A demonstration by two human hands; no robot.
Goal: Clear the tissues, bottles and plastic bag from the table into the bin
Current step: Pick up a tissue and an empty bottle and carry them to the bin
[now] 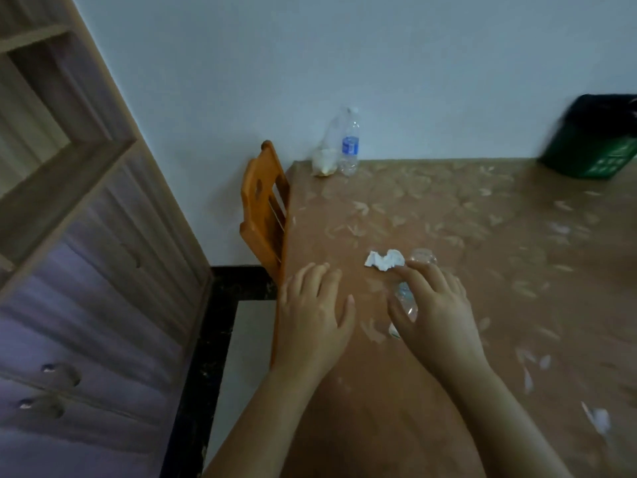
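A clear plastic bottle lies flat on the brown patterned table. My right hand covers it, fingers curled around its body. A crumpled white tissue rests just beyond my fingertips. My left hand hovers open over the table's left edge, holding nothing. At the far left corner an upright water bottle with a blue label stands beside a clear plastic bag with something pale inside. The dark green bin sits on the table's far right.
An orange wooden chair is pushed against the table's left side. A wooden shelf and cabinet fill the left. White scraps lie near the right front of the table. A white wall is behind.
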